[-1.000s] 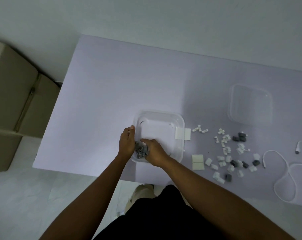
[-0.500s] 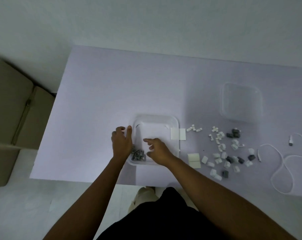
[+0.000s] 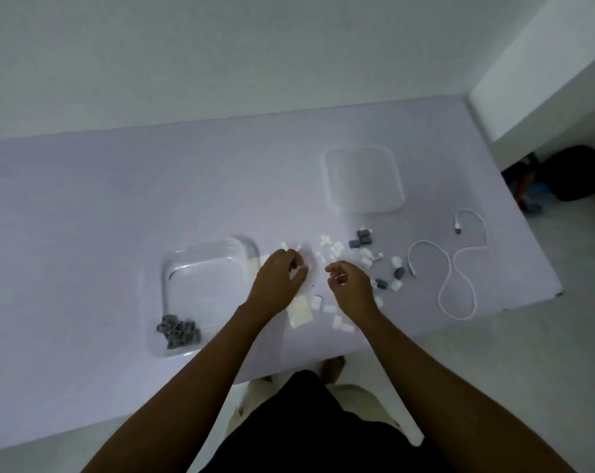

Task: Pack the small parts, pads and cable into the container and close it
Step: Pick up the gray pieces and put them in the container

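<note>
Reaching forward over the pale lilac table [image 3: 84, 206], both bare forearms angle inward from the bottom of the view, so the 2 hands sit close together, a narrow gap between them, just right of the container [image 3: 200, 291]. The left hand [image 3: 277, 279] is loosely curled, knuckles up, fingers bent down over the small white pieces beside the container's right wall; whether it grips any of them cannot be told. The right hand [image 3: 349, 285] is also half curled, thumb and forefinger drawn near each other above the scatter of small parts [image 3: 364, 257]; something pale shows at the fingertips, too blurred to tell if it is held.

That container is clear, glossy plastic, square with rounded corners, open on top. 1 heap of dark grey blocky parts [image 3: 179, 331] lies in its near left corner. Its lid [image 3: 363, 180], 1 flat clear square with rounded corners, lies well apart at the far right. Loose parts on the table are tiny matte white and grey blocks; their count is unclear. 2 pale square pads show: 1 [image 3: 300, 312] under the left wrist, 1 [image 3: 253, 266] touching the container's right wall. 1 thin white cable [image 3: 458, 285] snakes in loose loops at the right edge
</note>
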Demonstrator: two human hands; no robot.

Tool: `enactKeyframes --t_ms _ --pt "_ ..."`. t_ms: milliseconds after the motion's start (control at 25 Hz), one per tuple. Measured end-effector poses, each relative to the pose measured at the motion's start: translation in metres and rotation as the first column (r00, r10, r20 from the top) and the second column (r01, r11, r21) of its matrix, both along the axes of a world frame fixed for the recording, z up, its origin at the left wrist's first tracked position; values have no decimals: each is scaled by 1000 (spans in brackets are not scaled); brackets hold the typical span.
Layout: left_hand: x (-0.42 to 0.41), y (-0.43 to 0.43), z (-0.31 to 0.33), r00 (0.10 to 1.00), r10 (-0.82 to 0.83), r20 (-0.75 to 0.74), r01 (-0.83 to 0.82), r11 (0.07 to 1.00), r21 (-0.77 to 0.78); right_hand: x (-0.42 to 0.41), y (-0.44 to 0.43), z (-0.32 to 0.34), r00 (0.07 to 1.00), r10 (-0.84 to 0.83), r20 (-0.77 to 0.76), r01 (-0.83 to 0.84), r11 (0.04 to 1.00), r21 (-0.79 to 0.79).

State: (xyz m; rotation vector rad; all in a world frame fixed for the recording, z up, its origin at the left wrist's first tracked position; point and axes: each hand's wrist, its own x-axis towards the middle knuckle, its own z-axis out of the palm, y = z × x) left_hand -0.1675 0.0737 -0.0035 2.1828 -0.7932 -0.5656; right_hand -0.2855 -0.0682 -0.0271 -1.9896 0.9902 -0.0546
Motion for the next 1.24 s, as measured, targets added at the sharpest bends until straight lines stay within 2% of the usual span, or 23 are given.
enactKeyframes --t_ms 80,160,240,320,480,680,800,920,1000,1080,1160,1240 --pt "-39 -29 -15 991 -124 -57 128 990 66 -37 -30 -11 998 -10 -57 8 1000 -28" --pt "-75 -50 -31 976 -190 -103 203 969 141 -73 -54 -24 997 50 -64 -53 998 -34" --pt "-102 -62 -45 969 -228 -95 244 946 214 -102 -69 -35 991 115 -70 -118 992 -39" --pt "-120 -71 -54 972 -222 -74 234 941 243 -124 -84 -43 995 82 -63 -85 995 -43" --pt "-146 -96 -66 997 -69 -39 78 938 337 -137 -108 -58 999 38 -30 -41 994 -100" --pt "-156 -117 -72 999 50 7 -49 923 382 -110 -124 -62 978 189 -86 -202 962 -184" --pt "-146 -120 -65 974 195 -113 -152 939 309 -94 -132 -69 967 232 -107 -252 938 -236" --pt "-128 -123 -56 860 380 -342 -320 922 219 -86 -140 -74 967 250 -56 -256 934 -251" --pt "-119 -127 -56 784 428 -449 -361 903 231 -85 -144 -71 986 144 81 -131 981 -142" --pt "-113 -135 -57 790 430 -437 -335 900 279 -89 -149 -63 977 -125 174 108 989 101" --pt "-111 -145 -59 812 430 -395 -313 892 327 -95 -159 -54 892 -418 175 323 857 402" --pt "-113 -153 -59 844 417 -336 -278 877 391 -101 -171 -47 778 -614 137 394 645 655"
